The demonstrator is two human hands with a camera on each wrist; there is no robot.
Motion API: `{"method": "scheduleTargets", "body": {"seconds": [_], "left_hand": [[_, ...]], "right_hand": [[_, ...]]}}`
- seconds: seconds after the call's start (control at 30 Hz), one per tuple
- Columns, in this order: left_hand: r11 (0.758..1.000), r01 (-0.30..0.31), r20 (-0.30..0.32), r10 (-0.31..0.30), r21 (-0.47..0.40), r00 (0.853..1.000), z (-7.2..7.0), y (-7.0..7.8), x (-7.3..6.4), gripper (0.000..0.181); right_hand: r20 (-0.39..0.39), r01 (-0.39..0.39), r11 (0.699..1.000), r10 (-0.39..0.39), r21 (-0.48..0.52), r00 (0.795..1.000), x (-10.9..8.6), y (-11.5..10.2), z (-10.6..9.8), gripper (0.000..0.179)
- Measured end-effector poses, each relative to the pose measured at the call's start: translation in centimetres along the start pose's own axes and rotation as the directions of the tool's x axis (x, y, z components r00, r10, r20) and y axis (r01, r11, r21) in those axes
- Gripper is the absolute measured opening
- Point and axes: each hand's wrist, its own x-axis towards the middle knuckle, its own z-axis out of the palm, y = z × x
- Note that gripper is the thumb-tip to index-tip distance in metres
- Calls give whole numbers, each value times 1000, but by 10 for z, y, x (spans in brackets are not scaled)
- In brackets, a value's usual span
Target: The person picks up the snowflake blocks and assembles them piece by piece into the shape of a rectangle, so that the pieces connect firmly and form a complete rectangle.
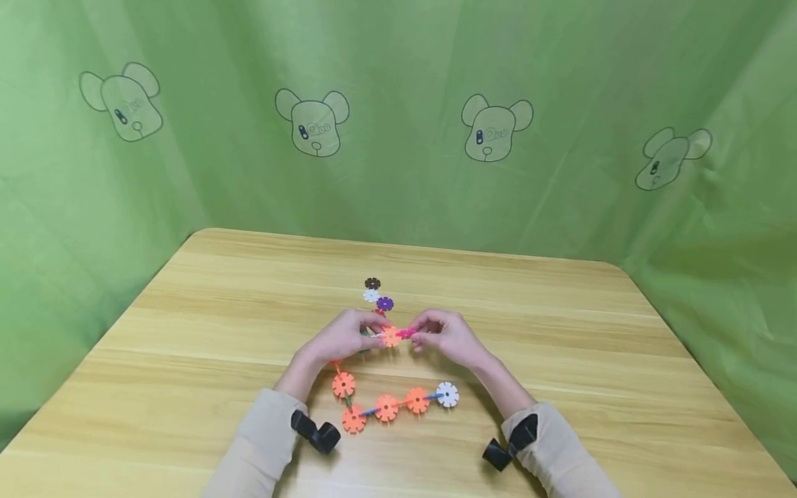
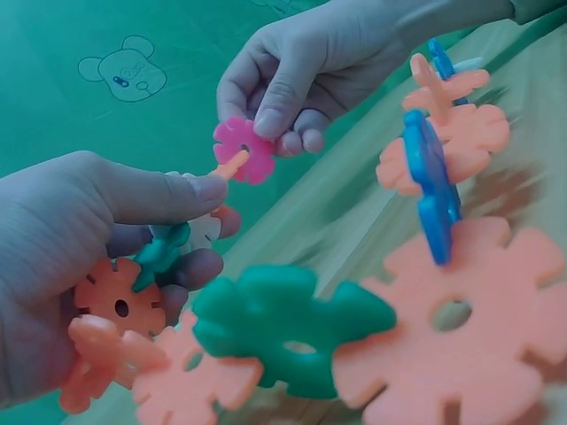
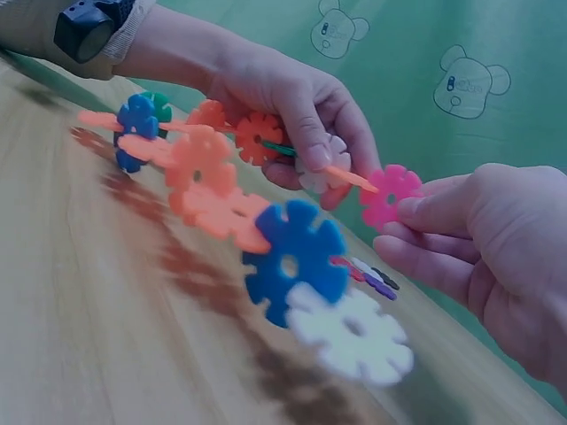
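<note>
My left hand (image 1: 342, 339) grips one end of a chain of interlocking snowflake discs, with its thumb and fingers on a white disc (image 3: 323, 168). An orange disc (image 1: 391, 337) juts from there toward the right. Between thumb and fingers, my right hand (image 1: 451, 339) pinches a pink snowflake disc (image 3: 390, 197), whose slotted edge meets that orange disc. The chain curves back below the hands through orange, green (image 2: 292, 328) and blue (image 3: 297, 257) discs. A white disc (image 1: 447, 394) forms its other end. My left fingers partly cover the pieces near the grip.
Just beyond the hands, a brown disc (image 1: 372, 283), a white disc (image 1: 371, 296), a purple disc (image 1: 385, 303) and a partly hidden red disc (image 1: 378, 313) lie on the wooden table (image 1: 560, 311). A green curtain (image 1: 398, 194) surrounds its back and sides.
</note>
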Motion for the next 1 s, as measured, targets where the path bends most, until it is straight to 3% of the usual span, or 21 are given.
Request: {"method": "scheduleTargets", "body": {"seconds": [0.17, 0.3, 0.6, 0.83, 1.0], "left_hand": [[999, 32, 1, -32, -13, 999, -5, -3, -1, 39], [999, 46, -5, -46, -17, 999, -8, -4, -2, 40], [999, 29, 7, -28, -16, 1000, -11, -7, -3, 41], [996, 37, 21, -36, -77, 999, -10, -7, -3, 42], [994, 47, 32, -44, -98, 999, -9, -7, -3, 41]], "right_hand": [[12, 1, 1000, -1, -29, 1000, 3, 6, -8, 25], [-23, 0, 999, -1, -42, 1000, 12, 10, -16, 29], [-38, -73, 997, 71, -39, 997, 51, 16, -25, 33], [38, -101, 990, 105, -96, 994, 81, 18, -20, 40], [71, -57, 977, 73, -206, 995, 96, 21, -13, 41]]}}
